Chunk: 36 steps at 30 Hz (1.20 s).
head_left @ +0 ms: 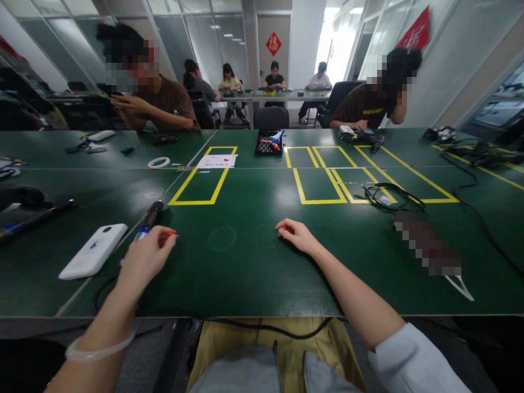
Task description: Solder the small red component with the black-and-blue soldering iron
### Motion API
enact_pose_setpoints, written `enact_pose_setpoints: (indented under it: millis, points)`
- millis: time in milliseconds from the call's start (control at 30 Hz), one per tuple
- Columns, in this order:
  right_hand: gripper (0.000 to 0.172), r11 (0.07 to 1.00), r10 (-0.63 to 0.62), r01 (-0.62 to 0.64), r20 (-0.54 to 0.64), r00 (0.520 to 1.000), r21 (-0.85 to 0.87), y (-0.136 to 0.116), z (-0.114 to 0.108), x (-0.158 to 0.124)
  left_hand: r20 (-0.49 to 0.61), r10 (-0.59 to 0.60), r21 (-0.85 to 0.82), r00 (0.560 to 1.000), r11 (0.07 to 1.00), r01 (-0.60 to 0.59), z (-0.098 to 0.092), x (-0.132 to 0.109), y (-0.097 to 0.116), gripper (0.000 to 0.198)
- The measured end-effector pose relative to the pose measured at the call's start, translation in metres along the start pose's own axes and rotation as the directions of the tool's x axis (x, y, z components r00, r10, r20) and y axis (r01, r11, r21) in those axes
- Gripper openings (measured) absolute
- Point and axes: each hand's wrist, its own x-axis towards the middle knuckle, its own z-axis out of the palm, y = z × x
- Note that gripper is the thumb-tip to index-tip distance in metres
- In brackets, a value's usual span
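My left hand [143, 256] rests on the green table [254, 273], fingers curled around a small orange-tipped thing, right beside a black and blue pen-like tool [148, 218]. A white flat device [93, 250] lies just left of that hand. My right hand [295, 233] lies on the table near the middle, fingers loosely curled, nothing visible in it. Between the hands the table shows faint circle marks [222, 238].
Yellow tape rectangles [202, 183] mark the table farther out, with a paper [216, 161], a black parts tray [269, 143] and a tape ring [158, 162]. Coiled black cable [387, 197] lies at right. Two people sit across the table, others behind them.
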Motion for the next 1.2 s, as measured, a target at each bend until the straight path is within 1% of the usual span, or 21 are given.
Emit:
enact_pose_setpoints:
  millis: [33, 67, 133, 167, 233, 333, 433, 467, 533, 600, 667, 733, 800, 867, 933, 1000, 1100, 1200]
  points:
    - [0.019, 1.000, 0.002, -0.002, 0.000, 1.000, 0.002, 0.000, 0.000, 0.000, 0.046, 0.089, -0.110, 0.995, 0.990, -0.084, 0.004, 0.002, 0.014, 0.035]
    - [0.019, 1.000, 0.004, -0.004, 0.000, 1.000, 0.005, -0.001, 0.000, 0.000, 0.088, 0.161, -0.207, 0.983, 0.968, -0.140, 0.009, 0.004, 0.030, 0.037]
    - [0.019, 1.000, 0.010, -0.010, 0.002, 1.000, 0.015, -0.001, -0.001, 0.000, 0.126, 0.278, -0.344, 0.952, 0.913, -0.221, 0.018, 0.009, 0.064, 0.042]
    - [0.019, 1.000, 0.011, -0.012, 0.004, 1.000, 0.020, -0.001, -0.002, 0.000, 0.152, 0.334, -0.402, 0.930, 0.881, -0.250, 0.022, 0.011, 0.080, 0.045]
    - [0.021, 0.999, 0.011, -0.011, 0.006, 1.000, 0.039, -0.001, -0.003, 0.001, 0.217, 0.441, -0.526, 0.871, 0.804, -0.276, 0.032, 0.017, 0.111, 0.049]
    - [0.027, 0.993, 0.004, -0.006, 0.016, 1.000, 0.118, 0.000, -0.003, 0.002, 0.314, 0.566, -0.676, 0.762, 0.697, -0.239, 0.052, 0.022, 0.148, 0.058]
    - [0.039, 0.972, -0.004, -0.013, 0.069, 0.998, 0.233, -0.001, -0.003, 0.002, 0.389, 0.636, -0.765, 0.667, 0.626, -0.151, 0.076, 0.022, 0.173, 0.067]
    - [0.040, 0.964, -0.007, -0.018, 0.091, 0.996, 0.264, -0.002, -0.003, 0.002, 0.408, 0.648, -0.783, 0.643, 0.610, -0.119, 0.083, 0.021, 0.179, 0.068]
    - [0.038, 0.952, -0.012, -0.026, 0.123, 0.992, 0.306, -0.003, -0.002, 0.002, 0.430, 0.655, -0.814, 0.621, 0.579, -0.047, 0.095, 0.019, 0.187, 0.070]
    - [0.034, 0.943, -0.016, -0.030, 0.134, 0.991, 0.330, -0.004, -0.001, 0.001, 0.440, 0.646, -0.842, 0.624, 0.538, 0.036, 0.104, 0.017, 0.191, 0.070]
    - [0.032, 0.942, -0.017, -0.029, 0.134, 0.991, 0.334, -0.003, 0.000, 0.002, 0.447, 0.629, -0.861, 0.636, 0.496, 0.113, 0.109, 0.015, 0.192, 0.068]
    - [0.032, 0.943, -0.018, -0.025, 0.124, 0.992, 0.332, -0.001, 0.001, 0.002, 0.450, 0.611, -0.870, 0.652, 0.466, 0.164, 0.113, 0.013, 0.191, 0.065]
    - [0.032, 0.943, -0.021, -0.013, 0.099, 0.995, 0.332, 0.001, 0.002, 0.003, 0.448, 0.584, -0.874, 0.677, 0.445, 0.194, 0.115, 0.012, 0.189, 0.064]
    - [0.031, 0.947, -0.024, 0.003, 0.062, 0.998, 0.320, 0.003, 0.002, 0.004, 0.447, 0.543, -0.874, 0.711, 0.434, 0.218, 0.116, 0.012, 0.189, 0.060]
    - [0.031, 0.960, -0.030, 0.023, 0.021, 0.999, 0.279, 0.004, 0.001, 0.004, 0.454, 0.508, -0.868, 0.732, 0.437, 0.235, 0.118, 0.011, 0.189, 0.050]
    - [0.030, 0.977, -0.040, 0.043, -0.018, 0.999, 0.211, 0.003, 0.000, 0.003, 0.458, 0.501, -0.864, 0.734, 0.446, 0.235, 0.120, 0.011, 0.189, 0.040]
    - [0.027, 0.991, -0.063, 0.067, -0.038, 0.997, 0.118, 0.002, -0.001, 0.002, 0.438, 0.520, -0.875, 0.734, 0.433, 0.215, 0.123, 0.009, 0.188, 0.032]
    - [0.026, 0.989, -0.057, 0.063, -0.047, 0.997, 0.132, 0.003, -0.001, 0.003, 0.399, 0.539, -0.898, 0.741, 0.393, 0.197, 0.123, 0.007, 0.186, 0.030]
